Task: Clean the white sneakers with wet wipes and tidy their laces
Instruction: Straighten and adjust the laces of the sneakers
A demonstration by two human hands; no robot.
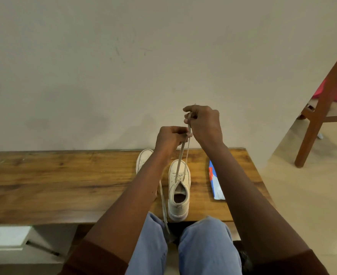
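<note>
**Operator:** I'm starting at the fingers (189,111) of my right hand (204,126). They're curling round the lace ends and pinching them up high above the shoe.

**Spotter:** And the left?

**Operator:** The left hand (168,138) is pinching the same laces (181,155) just below the right, fingers closed on them. Both strands are running taut down to the top eyelets of the near sneaker (180,209), which is standing upright on the tabletop (64,185), heel toward me.

**Spotter:** How are they going to handle?

**Operator:** I'm judging them flat, soft and limp, holding a line only under tension. The shoe is looking light, so I'm expecting a hard pull to lift or tip it. For knotting, I'm thinking of taking hold nearer the eyelets.

**Spotter:** The other one?

**Operator:** The second sneaker (143,157) is sitting just beside it, half hidden by my left forearm (143,185). A loose lace (163,205) is trailing over the tabletop edge, and the wipes pack (215,183) is lying to the right, near but apart.
</note>
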